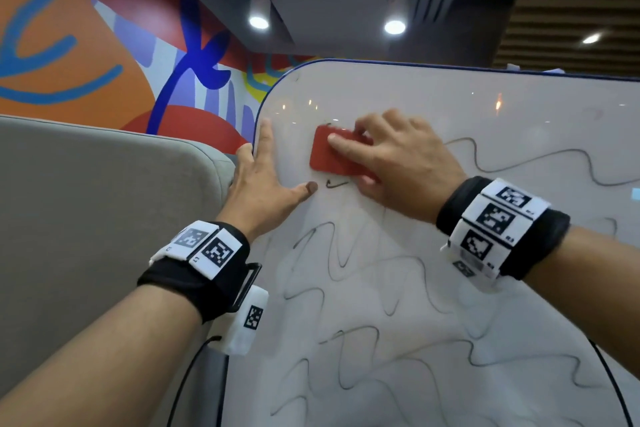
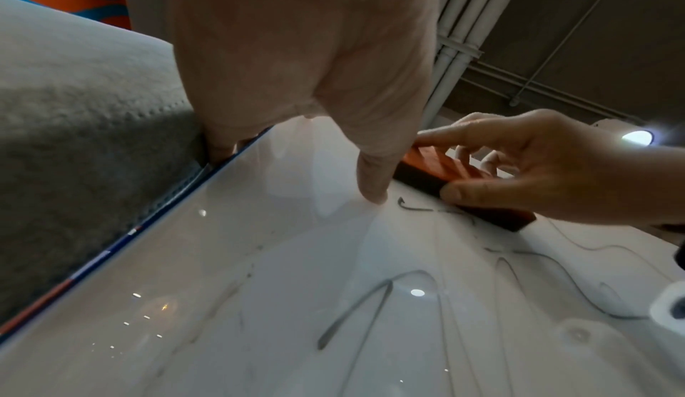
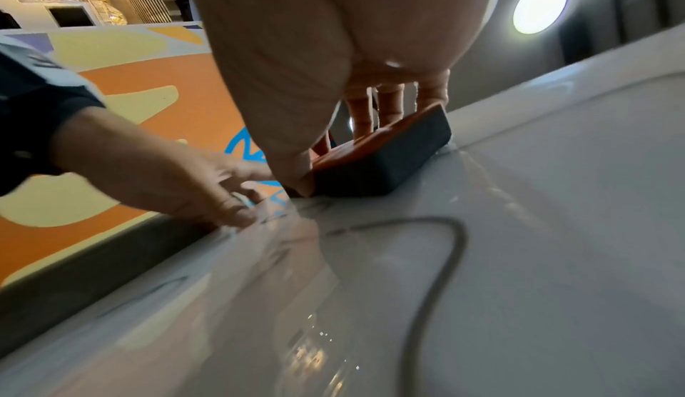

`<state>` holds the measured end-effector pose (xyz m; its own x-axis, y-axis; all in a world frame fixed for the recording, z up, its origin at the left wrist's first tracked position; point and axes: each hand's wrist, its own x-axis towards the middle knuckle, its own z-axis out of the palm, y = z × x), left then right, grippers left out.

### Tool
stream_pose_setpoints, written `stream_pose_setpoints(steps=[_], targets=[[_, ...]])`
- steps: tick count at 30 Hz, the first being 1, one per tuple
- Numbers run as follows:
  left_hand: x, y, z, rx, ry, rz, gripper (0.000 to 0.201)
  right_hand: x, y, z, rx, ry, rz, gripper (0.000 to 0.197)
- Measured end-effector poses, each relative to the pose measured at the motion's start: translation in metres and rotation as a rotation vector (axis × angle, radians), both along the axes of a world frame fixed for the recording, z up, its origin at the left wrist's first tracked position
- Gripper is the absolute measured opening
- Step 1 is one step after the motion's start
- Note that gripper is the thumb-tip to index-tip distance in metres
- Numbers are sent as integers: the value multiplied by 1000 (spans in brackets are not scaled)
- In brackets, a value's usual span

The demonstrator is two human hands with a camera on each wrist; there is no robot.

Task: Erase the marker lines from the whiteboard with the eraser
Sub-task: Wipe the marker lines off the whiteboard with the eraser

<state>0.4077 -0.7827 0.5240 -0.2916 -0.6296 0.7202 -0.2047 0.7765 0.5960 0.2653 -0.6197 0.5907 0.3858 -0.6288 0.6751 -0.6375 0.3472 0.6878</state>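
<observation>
Head view: the eraser (image 1: 337, 158) is pinched by its long edges in the right hand (image 1: 398, 163), felt face flat on the whiteboard (image 1: 450, 253). It's judged light and blocky with a soft pad, so an edge grip suits; the left hand (image 1: 263, 184) is laid open, bracing the board's rim.

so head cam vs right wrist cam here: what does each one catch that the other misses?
Head only: both marker-tagged wristbands, the many wavy black marker lines covering the lower board, and the left hand's fingers hooked over the glossy white whiteboard's blue-trimmed edge.

Right wrist only: the dark felt underside of the red rectangular eraser lying flat on the board.

Both: the right hand gripping the eraser, the left hand bracing the board beside it, and unerased line close by.
</observation>
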Motion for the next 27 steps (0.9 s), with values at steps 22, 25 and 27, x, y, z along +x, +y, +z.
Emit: stream_pose_setpoints(steps=[22,25,27], targets=[[2,3,-8,-67,-70,25,115,-13,1,-19,47,37,73,62],[2,3,-9,-66,-75,27,115,-11,4,7,-54,-26,62,58],[2,3,-9,-65,-72,27,114,-12,2,0,-75,-31,75,58]])
